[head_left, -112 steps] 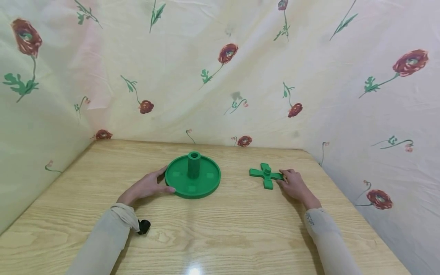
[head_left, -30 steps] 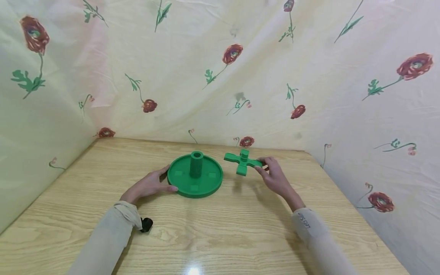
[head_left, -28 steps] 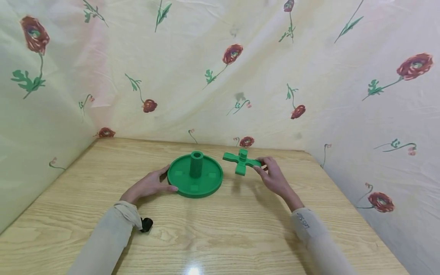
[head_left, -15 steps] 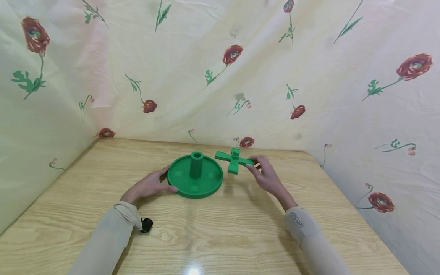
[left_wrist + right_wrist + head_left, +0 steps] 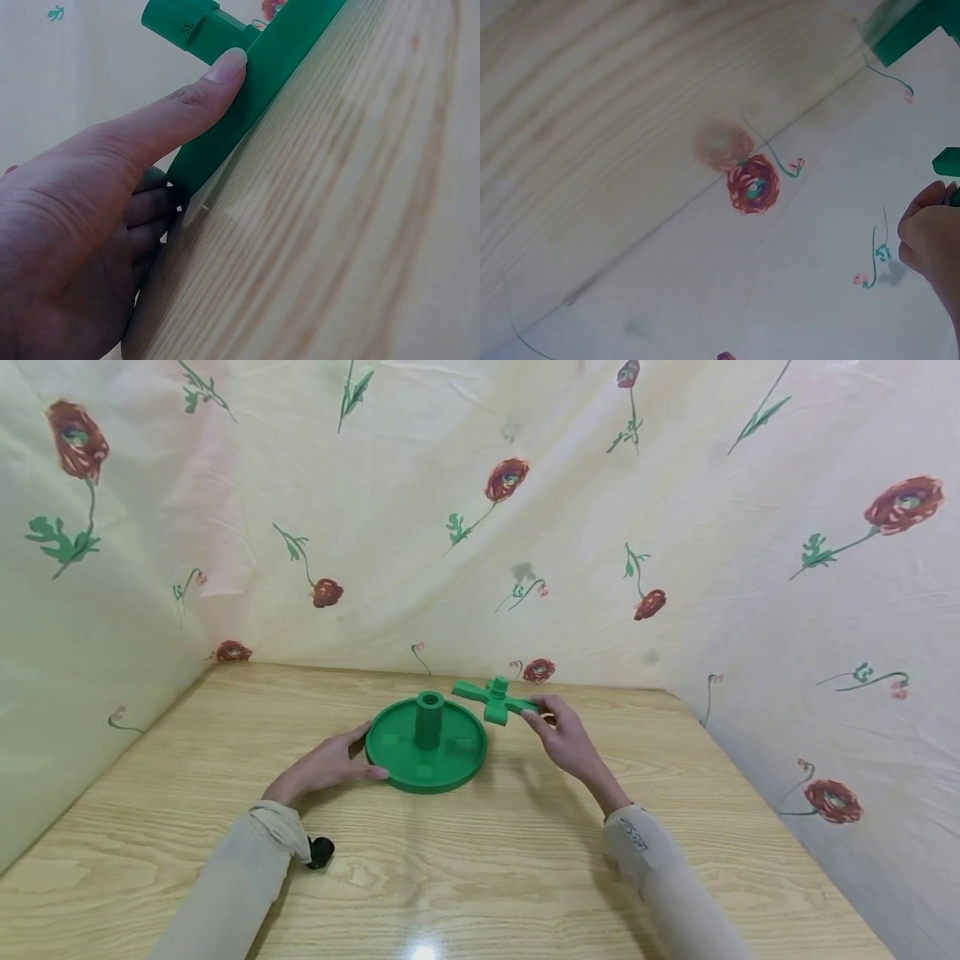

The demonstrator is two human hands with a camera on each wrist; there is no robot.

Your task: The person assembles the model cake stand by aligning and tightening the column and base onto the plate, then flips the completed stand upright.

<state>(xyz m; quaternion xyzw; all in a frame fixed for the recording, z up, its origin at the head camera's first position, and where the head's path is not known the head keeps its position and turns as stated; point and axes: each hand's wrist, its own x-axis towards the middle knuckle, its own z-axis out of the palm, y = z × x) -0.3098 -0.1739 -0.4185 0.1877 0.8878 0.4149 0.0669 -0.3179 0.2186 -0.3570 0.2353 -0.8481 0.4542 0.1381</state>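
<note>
Beside the dish the left hand grips, the right hand pinches a cross.

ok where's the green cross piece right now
In the head view, the green cross piece is held above the table by the right hand, just right of the post on the round green base.

Left wrist cam: I read "35" on the green post, digits tilted. Head cam: dark lettering on the right sleeve, too small and blurred for me to spell out.
</note>
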